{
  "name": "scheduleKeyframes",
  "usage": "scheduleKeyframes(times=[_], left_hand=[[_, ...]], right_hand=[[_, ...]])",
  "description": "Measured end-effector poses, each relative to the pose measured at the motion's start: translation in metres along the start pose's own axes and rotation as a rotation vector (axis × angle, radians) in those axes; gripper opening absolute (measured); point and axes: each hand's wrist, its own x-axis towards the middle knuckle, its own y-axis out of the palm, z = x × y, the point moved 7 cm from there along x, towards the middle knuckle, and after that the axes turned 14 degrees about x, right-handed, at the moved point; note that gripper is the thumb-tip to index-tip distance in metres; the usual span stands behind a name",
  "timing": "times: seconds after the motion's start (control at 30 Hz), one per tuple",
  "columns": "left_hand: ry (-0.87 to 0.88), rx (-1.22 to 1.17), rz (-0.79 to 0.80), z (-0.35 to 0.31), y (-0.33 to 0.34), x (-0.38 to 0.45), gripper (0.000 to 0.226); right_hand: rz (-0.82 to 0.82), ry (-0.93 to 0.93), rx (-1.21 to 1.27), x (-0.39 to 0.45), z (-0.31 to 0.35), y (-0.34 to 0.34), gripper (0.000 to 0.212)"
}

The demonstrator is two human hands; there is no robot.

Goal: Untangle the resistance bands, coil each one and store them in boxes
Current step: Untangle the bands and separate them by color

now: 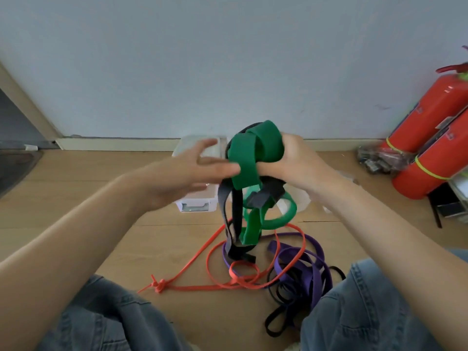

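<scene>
Bands in mid-separation, seen from the head camera. The right hand (pixel 295 160) has its fingers curled round a bunch of loops of the wide green rubber resistance band (pixel 253 150), held up above the floor so that the rest of the tangle hangs free and its crossings can be read. The left hand (pixel 195 168) is spread, fingers straight and slightly blurred, with its fingertips at the near edge of the green loops; whether they already touch the band cannot be told. It appears placed to pick out one strand, not to carry weight.

A dark grey flat band (pixel 234 219) is threaded through the green one and trails down to the pale wooden floor (pixel 76 193), so the two are probably still interlocked. The lower green loops hang just above the floor. Below lie a thin orange-red band (pixel 253 283) with a knot at its left end, a purple flat band (pixel 316 269) and a narrow black band (pixel 281 323), overlapping one another between the person's denim-clad knees.

A clear plastic storage box (pixel 200 198) stands behind the hands near the wall. Two red fire extinguishers (pixel 430 138) lean at the far right.

No band is coiled yet; the task is at an early stage, by this view.
</scene>
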Motion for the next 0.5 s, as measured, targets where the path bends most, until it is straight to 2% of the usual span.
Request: scheduleKeyframes(times=[0.03,0.1,0.17,0.23,0.3,0.33,0.4,0.43,0.5], left_hand=[[0.031,0.035,0.029,-0.002,0.014,0.000,0.091],[0.077,0.130,0.090,-0.003,0.036,0.001,0.066],[0.146,0.269,0.084,-0.010,0.031,-0.001,0.042],[0.206,0.264,-0.019,-0.020,0.002,-0.004,0.027],[0.243,0.082,-0.067,-0.025,-0.022,-0.010,0.032],[0.253,-0.014,-0.054,-0.027,-0.026,-0.012,0.034],[0.246,-0.121,-0.005,-0.029,-0.022,-0.016,0.028],[0.233,-0.122,0.001,-0.030,-0.017,-0.017,0.020],[0.202,-0.106,-0.041,-0.031,-0.010,-0.015,0.015]], right_hand=[[0.009,0.012,0.052,0.000,0.001,-0.002,0.023],[0.026,0.064,0.193,-0.001,-0.002,-0.006,0.016],[0.046,0.113,0.291,-0.002,-0.005,-0.016,0.022],[0.130,0.190,0.191,-0.002,-0.007,-0.026,0.027],[0.215,0.292,-0.016,-0.004,-0.014,-0.033,0.038],[0.199,0.309,-0.132,-0.004,-0.018,-0.037,0.046],[0.080,0.205,-0.287,-0.001,-0.012,-0.041,0.059],[0.058,0.097,-0.259,-0.002,-0.002,-0.034,0.054],[0.144,-0.023,-0.087,-0.007,0.012,-0.011,0.037]])
